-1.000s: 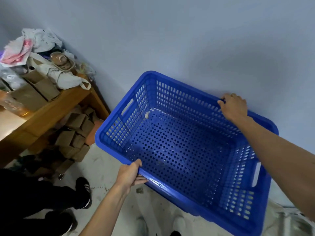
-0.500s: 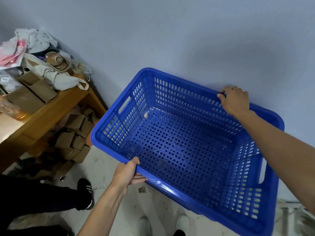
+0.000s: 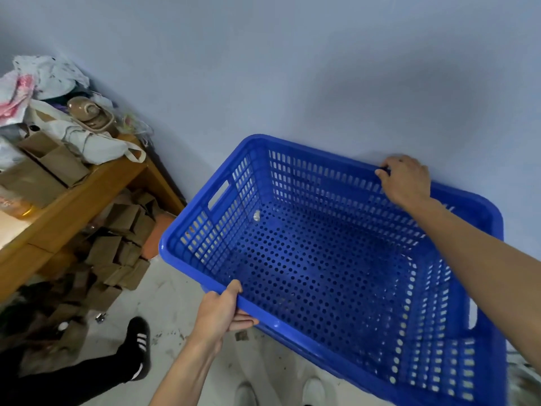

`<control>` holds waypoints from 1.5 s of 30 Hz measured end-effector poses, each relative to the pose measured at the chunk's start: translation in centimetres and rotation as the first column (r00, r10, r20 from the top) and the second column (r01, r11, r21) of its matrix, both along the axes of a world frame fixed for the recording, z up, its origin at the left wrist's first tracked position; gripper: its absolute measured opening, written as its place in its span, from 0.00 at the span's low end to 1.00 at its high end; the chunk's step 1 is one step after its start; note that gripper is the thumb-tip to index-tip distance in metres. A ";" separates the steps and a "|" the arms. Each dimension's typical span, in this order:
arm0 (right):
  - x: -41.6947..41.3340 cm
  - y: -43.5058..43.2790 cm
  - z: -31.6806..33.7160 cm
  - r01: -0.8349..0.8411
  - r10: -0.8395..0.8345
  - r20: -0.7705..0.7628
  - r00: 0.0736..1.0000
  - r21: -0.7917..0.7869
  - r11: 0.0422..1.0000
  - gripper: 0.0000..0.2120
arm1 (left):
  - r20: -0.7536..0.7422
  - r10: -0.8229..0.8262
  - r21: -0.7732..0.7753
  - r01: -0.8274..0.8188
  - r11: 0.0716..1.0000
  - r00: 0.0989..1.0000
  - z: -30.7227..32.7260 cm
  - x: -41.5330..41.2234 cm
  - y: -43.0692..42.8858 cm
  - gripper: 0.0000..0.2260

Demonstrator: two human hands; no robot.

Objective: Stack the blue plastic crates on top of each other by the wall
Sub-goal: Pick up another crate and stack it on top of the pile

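1. Head view shows one blue crate (image 3: 336,276) held up off the floor (image 3: 175,312), tilted, its far long rim close against the wall (image 3: 292,68); whether rim and wall touch cannot be told.

2. Left hand (image 3: 218,316) is clamped on the near rim, thumb over the top edge and fingers curled beneath. Right hand (image 3: 405,180) is closed over the far rim, its fingers wrapped out of sight on the wall side.

3. No second crate is plainly visible; a sliver of blue below the near rim may be one, but that is uncertain. Lowering blind could land the held crate askew, one corner riding on a rim instead of nesting.

4. Fingers of the right hand sit between rim and wall. Pushing the crate further back would likely pinch them.

5. Both grips are on the smooth rims and set diagonally, not in the handle slots (image 3: 218,191). A slip of either hand would likely swing the crate down on the near side.

6. Feet are below: a black shoe (image 3: 139,347) of another person at the left and pale shoes (image 3: 314,391) right under the crate. A dropped corner could strike them.

7. Wooden table (image 3: 76,200) and the cardboard boxes (image 3: 117,253) piled under it stand near the left end; a leftward swing could knock them.
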State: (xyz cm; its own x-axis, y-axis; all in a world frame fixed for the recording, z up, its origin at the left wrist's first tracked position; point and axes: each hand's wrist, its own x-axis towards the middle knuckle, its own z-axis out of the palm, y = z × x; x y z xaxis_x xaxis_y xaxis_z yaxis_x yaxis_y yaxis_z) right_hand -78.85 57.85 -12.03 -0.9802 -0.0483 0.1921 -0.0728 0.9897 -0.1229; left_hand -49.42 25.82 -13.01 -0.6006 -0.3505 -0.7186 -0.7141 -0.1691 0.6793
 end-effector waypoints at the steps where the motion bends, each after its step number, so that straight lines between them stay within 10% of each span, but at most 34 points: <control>1: 0.1 -0.1 -0.2 -0.002 0.002 -0.003 1.000 0.003 1.000 0.14 | 0.001 0.008 -0.011 -0.008 1.000 1.000 0.0 0.0 -0.2 0.16; 19: 2.4 -1.4 0.0 -0.035 0.035 0.257 0.966 -0.002 0.999 0.23 | 0.050 -0.068 0.043 0.066 0.997 0.996 -1.1 -0.4 -1.0 0.20; 25: 5.7 -1.1 0.8 -0.129 0.140 0.324 0.936 -0.056 0.990 0.26 | 0.106 -0.286 -0.196 0.302 0.933 0.952 0.6 0.5 -1.8 0.29; 31: 10.5 -1.5 1.8 -0.204 0.221 0.573 0.789 -0.095 0.974 0.13 | 0.158 -0.561 -0.412 0.570 0.711 0.813 2.0 0.4 -3.0 0.22; 36: 18.1 -2.5 2.8 -0.126 0.174 0.599 0.781 -0.121 0.985 0.13 | 0.071 -0.772 -0.779 0.519 0.353 0.632 3.3 -0.5 -4.6 0.23; 45: 32.1 -7.0 2.2 0.135 0.004 0.554 0.832 -0.209 0.969 0.16 | 0.404 -0.912 -0.802 0.504 -0.320 0.064 2.2 -0.9 -8.6 0.19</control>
